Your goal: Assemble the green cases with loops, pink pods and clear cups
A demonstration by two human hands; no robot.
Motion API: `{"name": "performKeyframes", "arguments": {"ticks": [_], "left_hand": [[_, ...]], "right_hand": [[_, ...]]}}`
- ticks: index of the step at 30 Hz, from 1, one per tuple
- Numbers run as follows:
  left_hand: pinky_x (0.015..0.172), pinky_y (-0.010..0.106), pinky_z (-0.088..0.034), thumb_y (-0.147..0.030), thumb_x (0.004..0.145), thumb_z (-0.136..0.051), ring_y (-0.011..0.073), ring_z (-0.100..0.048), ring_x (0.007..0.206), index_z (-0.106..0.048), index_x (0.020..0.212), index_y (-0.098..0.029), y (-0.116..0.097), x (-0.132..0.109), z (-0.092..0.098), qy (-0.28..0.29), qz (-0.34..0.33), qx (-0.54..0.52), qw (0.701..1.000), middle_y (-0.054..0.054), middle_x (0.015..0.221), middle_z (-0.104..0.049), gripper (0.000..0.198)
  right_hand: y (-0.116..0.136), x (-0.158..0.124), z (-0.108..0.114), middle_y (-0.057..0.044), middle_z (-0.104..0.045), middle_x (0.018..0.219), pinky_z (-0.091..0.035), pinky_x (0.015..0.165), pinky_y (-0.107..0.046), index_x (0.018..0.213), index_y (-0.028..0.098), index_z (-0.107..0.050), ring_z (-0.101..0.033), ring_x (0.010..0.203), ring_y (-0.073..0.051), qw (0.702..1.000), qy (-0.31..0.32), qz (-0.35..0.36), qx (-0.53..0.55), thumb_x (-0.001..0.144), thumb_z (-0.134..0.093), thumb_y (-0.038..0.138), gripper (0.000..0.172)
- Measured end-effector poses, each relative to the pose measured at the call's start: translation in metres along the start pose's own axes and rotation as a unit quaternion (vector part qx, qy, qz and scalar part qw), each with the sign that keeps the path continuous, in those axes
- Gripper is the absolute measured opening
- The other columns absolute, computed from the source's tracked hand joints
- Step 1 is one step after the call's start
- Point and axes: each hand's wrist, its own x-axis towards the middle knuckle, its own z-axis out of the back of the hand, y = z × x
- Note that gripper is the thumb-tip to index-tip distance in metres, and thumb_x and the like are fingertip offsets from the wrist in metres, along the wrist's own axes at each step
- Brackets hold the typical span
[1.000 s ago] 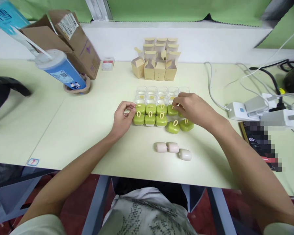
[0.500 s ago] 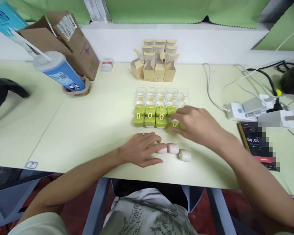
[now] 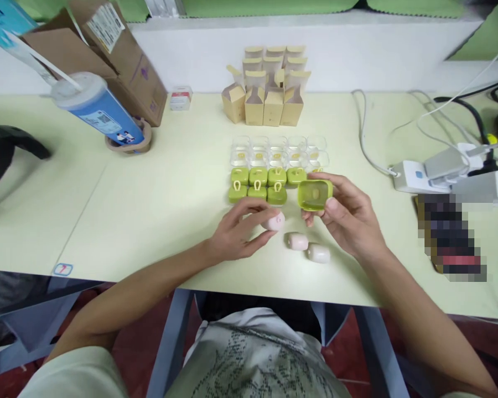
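Observation:
Between thumb and fingers my left hand holds a small pale pink rounded piece just above the table. My right hand grips a small green case, its hollow inside turned toward me. Two more rounded pieces lie in front, a pinkish one and a whitish one. Behind my hands stand several green cases with cream loops in two rows; my right hand partly hides that group. Clear plastic cases with yellow marks are lined up behind them.
Small open cardboard boxes stand by the wall. A blue cup and a large carton are at the left. On the right are a power strip, cables and a phone.
My right hand has lifted a green case from the row and turned its hollow side toward me. My left hand has picked up one pink piece. The view has shifted slightly.

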Motion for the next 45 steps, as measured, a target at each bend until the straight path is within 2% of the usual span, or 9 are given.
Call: {"name": "performKeyframes", "arguments": {"ticks": [3,6,9,16,24,32,38,42,45], "left_hand": [[0.088,0.033,-0.069,-0.028,0.101,-0.084,0.0216,-0.078,0.107,-0.071,0.143,-0.017,-0.002,0.003,0.0,-0.062,0.033,-0.013,0.997,0.013,0.119,-0.079,0.046],[0.079,0.032,-0.067,-0.044,0.101,-0.085,0.0197,-0.079,0.096,-0.075,0.139,-0.021,-0.002,0.004,0.0,-0.09,0.068,-0.05,0.992,0.01,0.113,-0.084,0.045],[0.073,0.029,-0.064,-0.049,0.095,-0.091,0.0166,-0.077,0.084,-0.079,0.132,-0.021,0.0,0.004,-0.001,-0.098,0.064,-0.079,0.99,0.008,0.105,-0.086,0.049],[0.07,0.026,-0.062,-0.053,0.084,-0.099,0.0125,-0.076,0.073,-0.081,0.127,-0.024,0.005,0.003,-0.002,-0.076,0.089,-0.118,0.986,0.002,0.093,-0.086,0.054],[0.069,0.024,-0.065,-0.052,0.084,-0.098,0.0128,-0.079,0.071,-0.086,0.127,-0.027,0.005,0.003,0.001,-0.054,0.113,-0.099,0.987,0.002,0.091,-0.088,0.051],[0.07,0.025,-0.062,-0.051,0.081,-0.1,0.0117,-0.074,0.071,-0.085,0.125,-0.025,0.004,0.002,-0.006,-0.086,0.106,-0.12,0.983,0.001,0.089,-0.085,0.054],[0.065,0.026,-0.053,-0.072,0.07,-0.099,0.0121,-0.064,0.079,-0.07,0.11,-0.024,0.004,-0.004,-0.009,-0.052,0.166,-0.153,0.973,0.0,0.099,-0.069,0.069],[0.065,0.026,-0.049,-0.081,0.066,-0.095,0.0137,-0.06,0.086,-0.059,0.113,-0.027,-0.005,-0.003,-0.009,-0.026,0.178,-0.184,0.966,0.001,0.107,-0.06,0.08],[0.062,0.024,-0.044,-0.082,0.066,-0.093,0.0126,-0.055,0.085,-0.056,0.117,-0.027,-0.011,-0.002,-0.009,-0.015,0.189,-0.215,0.958,0.001,0.11,-0.055,0.084]], "right_hand": [[-0.003,-0.005,-0.014,-0.002,-0.08,0.109,-0.07,0.072,-0.037,0.145,0.039,-0.075,-0.079,0.082,-0.02,0.998,0.035,-0.041,0.031,0.104,-0.082,0.049,0.043],[-0.006,-0.008,-0.025,-0.003,-0.082,0.109,-0.071,0.079,-0.037,0.147,0.038,-0.074,-0.081,0.09,-0.021,0.998,0.053,-0.024,0.0,0.104,-0.083,0.044,0.045],[-0.008,-0.01,-0.03,-0.004,-0.082,0.108,-0.069,0.075,-0.031,0.144,0.032,-0.077,-0.079,0.085,-0.017,0.998,0.057,-0.001,-0.042,0.103,-0.084,0.04,0.042],[-0.007,-0.01,-0.03,-0.003,-0.087,0.096,-0.072,0.071,-0.031,0.145,0.027,-0.075,-0.084,0.078,-0.019,0.995,0.09,-0.038,-0.031,0.103,-0.084,0.047,0.047],[-0.009,-0.011,-0.031,-0.003,-0.088,0.097,-0.074,0.073,-0.035,0.138,0.027,-0.078,-0.087,0.083,-0.023,0.995,0.067,-0.074,-0.016,0.095,-0.093,0.049,0.051],[-0.007,-0.01,-0.027,-0.007,-0.085,0.129,-0.074,0.087,-0.035,0.142,0.025,-0.08,-0.085,0.096,-0.021,0.995,0.071,-0.02,-0.072,0.096,-0.091,0.043,0.05],[-0.013,-0.012,-0.026,-0.013,-0.071,0.15,-0.074,0.093,-0.042,0.161,0.029,-0.067,-0.079,0.107,-0.023,0.975,0.117,0.032,-0.186,0.09,-0.096,0.05,0.08],[-0.014,-0.013,-0.028,-0.014,-0.062,0.151,-0.074,0.087,-0.041,0.155,0.032,-0.069,-0.076,0.11,-0.023,0.965,0.148,0.046,-0.213,0.097,-0.089,0.047,0.063],[-0.013,-0.013,-0.032,-0.014,-0.067,0.144,-0.073,0.085,-0.04,0.152,0.03,-0.067,-0.075,0.117,-0.027,0.958,0.173,0.072,-0.218,0.095,-0.092,0.048,0.065]]}}
